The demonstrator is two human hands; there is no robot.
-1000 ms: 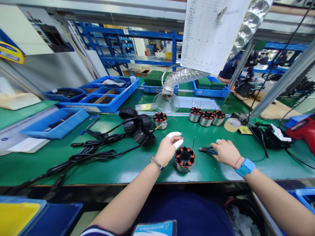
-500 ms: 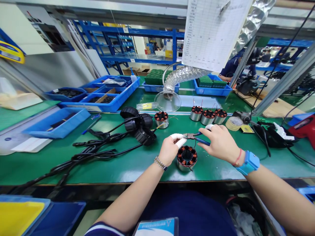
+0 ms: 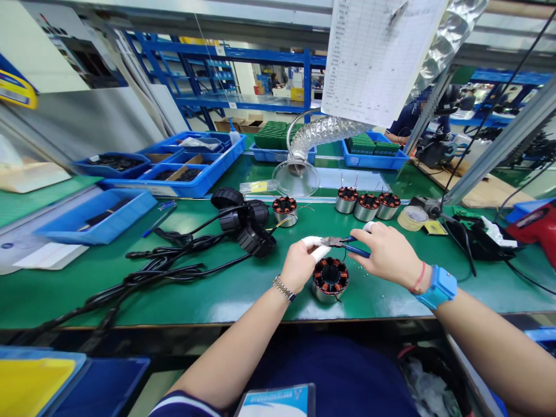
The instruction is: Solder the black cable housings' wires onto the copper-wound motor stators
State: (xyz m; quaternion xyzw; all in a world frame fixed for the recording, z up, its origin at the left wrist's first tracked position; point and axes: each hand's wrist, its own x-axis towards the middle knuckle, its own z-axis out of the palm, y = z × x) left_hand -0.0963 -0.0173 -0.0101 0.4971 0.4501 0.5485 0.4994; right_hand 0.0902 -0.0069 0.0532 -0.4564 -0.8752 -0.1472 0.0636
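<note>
- Right hand (image 3: 388, 253): fingers wrapped around the blue handles of the pliers (image 3: 333, 241), gripping them firmly; a white cover shows on one fingertip, a blue band (image 3: 439, 288) on the wrist. No brand can be read on the pliers.
- Left hand (image 3: 302, 263): thumb and forefinger, both in white covers, come together at the pliers' nose. I cannot tell whether they are pinched on a wire; whatever lies there is too small to see. A metal watch (image 3: 283, 288) is on this wrist, its dial out of sight.
- Stator (image 3: 330, 286): upright on the green bench (image 3: 243, 292), just below the pliers and between the forearms, copper coils facing up. No marking can be made out on its silver wall.
- Three more stators (image 3: 367, 207) stand in a group farther back, and a lone stator (image 3: 285, 212) beside the black caps (image 3: 256, 238).
- Sheet (image 3: 377, 63): hangs at top, printed as a ruled table with a column of characters down its left side and handwriting near the top; too small to read.
- Badge (image 3: 275, 401): blue and white, on the person's front, with a pale A-like logo and a line of blurred text.
- Yellow sign (image 3: 17, 90): cut off by the left edge, its dark lettering unreadable.
- Shelf tags (image 3: 220, 50): small and white on the blue rack; unreadable.
- Bin (image 3: 195, 185): a pale label on its front, illegible.
- Yellow label (image 3: 435, 227): beside the tape roll (image 3: 412, 218); its print cannot be read.
</note>
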